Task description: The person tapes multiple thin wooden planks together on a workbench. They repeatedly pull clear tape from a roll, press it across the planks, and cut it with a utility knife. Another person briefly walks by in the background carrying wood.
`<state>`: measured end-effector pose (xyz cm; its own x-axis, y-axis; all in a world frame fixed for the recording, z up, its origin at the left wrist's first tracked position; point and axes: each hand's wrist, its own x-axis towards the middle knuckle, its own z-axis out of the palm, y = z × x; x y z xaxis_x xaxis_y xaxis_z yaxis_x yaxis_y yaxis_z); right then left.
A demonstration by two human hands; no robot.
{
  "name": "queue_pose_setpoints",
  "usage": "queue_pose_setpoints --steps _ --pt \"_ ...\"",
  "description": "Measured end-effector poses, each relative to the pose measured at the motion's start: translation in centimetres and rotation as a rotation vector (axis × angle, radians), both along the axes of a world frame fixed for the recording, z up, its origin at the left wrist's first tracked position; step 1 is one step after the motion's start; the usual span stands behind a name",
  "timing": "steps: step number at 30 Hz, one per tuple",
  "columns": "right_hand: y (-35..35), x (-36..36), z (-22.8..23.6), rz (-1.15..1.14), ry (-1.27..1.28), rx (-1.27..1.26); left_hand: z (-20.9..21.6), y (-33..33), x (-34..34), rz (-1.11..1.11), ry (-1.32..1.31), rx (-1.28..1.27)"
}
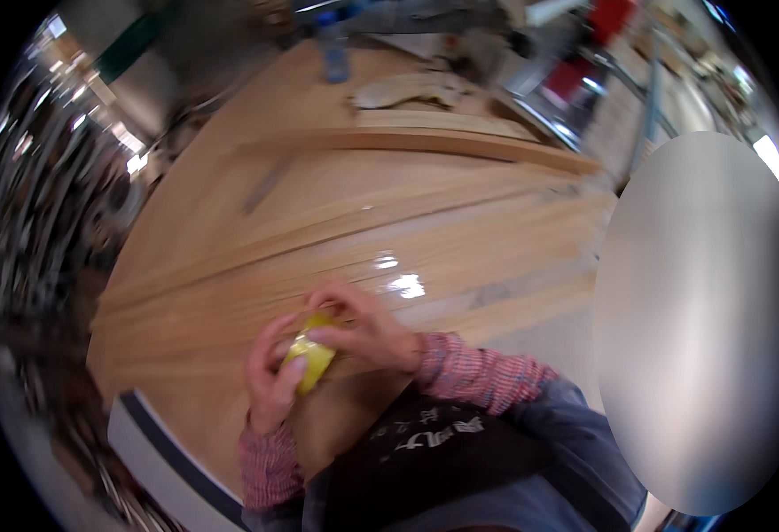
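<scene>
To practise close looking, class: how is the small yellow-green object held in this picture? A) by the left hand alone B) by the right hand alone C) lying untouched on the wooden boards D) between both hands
D: the left hand and the right hand both close their fingers on the small yellow-green object, above the wooden boards.

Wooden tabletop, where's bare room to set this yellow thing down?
The wooden tabletop is bare between the hands and the long wooden board, also left of the left hand. Both hands hold the yellow object. Beyond the board it is crowded: a blue bottle and clutter.
</scene>
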<state>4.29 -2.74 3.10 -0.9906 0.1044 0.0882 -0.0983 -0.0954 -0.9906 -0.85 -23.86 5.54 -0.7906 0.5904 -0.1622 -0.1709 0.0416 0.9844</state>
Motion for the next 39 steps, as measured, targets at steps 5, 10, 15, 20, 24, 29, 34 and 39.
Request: queue_pose_setpoints --steps 5,10,15,20,24,29,34,39 --pt "5.7 1.4 0.5 0.203 -0.12 -0.115 1.1 5.3 1.0 -0.091 -0.043 0.072" --pt "10.4 3.0 -3.8 -0.221 -0.1 -0.018 2.2 9.7 -2.1 0.068 0.103 0.018" --pt "14.9 9.6 -2.7 -0.322 -0.254 0.052 -2.0 9.9 -17.8 0.336 0.855 -0.646" --pt "17.0 17.5 -1.1 -0.465 -0.51 0.236 -12.3 7.6 -36.0 0.393 1.205 -1.063" --pt "15.7 18.1 -3.8 -0.581 -0.236 0.373 -14.5 8.4 -41.0 0.385 1.332 -1.136" --pt "15.6 20.0 -3.3 -0.652 -0.062 0.508 -12.5 12.8 -37.4 0.516 1.645 -0.922" --pt "14.1 23.6 -3.6 -0.778 -0.149 0.533 -8.8 19.4 -24.3 0.128 1.697 -0.595" --pt "16.8 30.3 -1.2 -0.85 -0.153 0.601 -6.2 32.0 -1.7 -0.366 1.372 -0.241"
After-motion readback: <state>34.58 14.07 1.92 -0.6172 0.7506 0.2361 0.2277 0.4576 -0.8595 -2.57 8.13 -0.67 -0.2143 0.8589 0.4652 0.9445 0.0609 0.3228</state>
